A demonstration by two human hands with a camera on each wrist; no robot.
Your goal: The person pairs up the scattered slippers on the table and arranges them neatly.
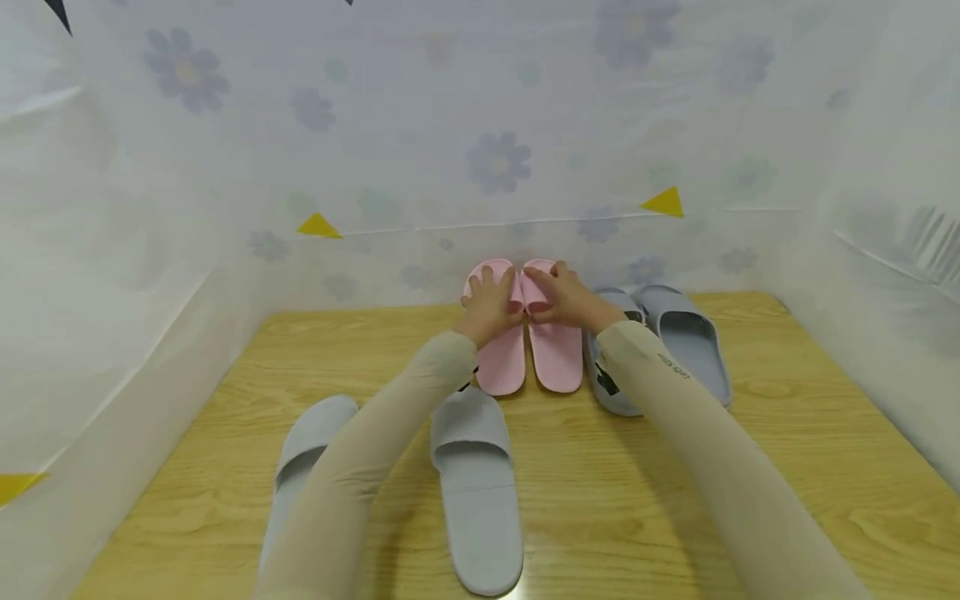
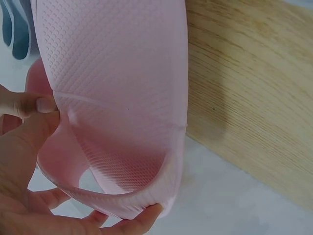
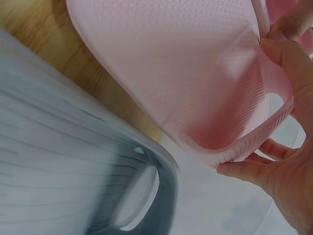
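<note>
Two pink slippers lie side by side at the back of the wooden table (image 1: 787, 467), toes toward the flowered sheet. My left hand (image 1: 489, 305) grips the strap of the left pink slipper (image 1: 501, 362), thumb on its inner edge and fingers curled round the strap (image 2: 122, 196). My right hand (image 1: 566, 297) grips the strap of the right pink slipper (image 1: 557, 360) the same way (image 3: 244, 152). The textured pink footbeds (image 2: 122, 73) (image 3: 186, 58) fill both wrist views.
A blue-grey pair (image 1: 690, 342) lies right of the pink pair, touching it; one of them (image 3: 58, 161) shows close in the right wrist view. A grey slipper (image 1: 477, 487) and another (image 1: 303, 454) lie nearer me. White flowered sheeting (image 1: 495, 158) walls the table on three sides.
</note>
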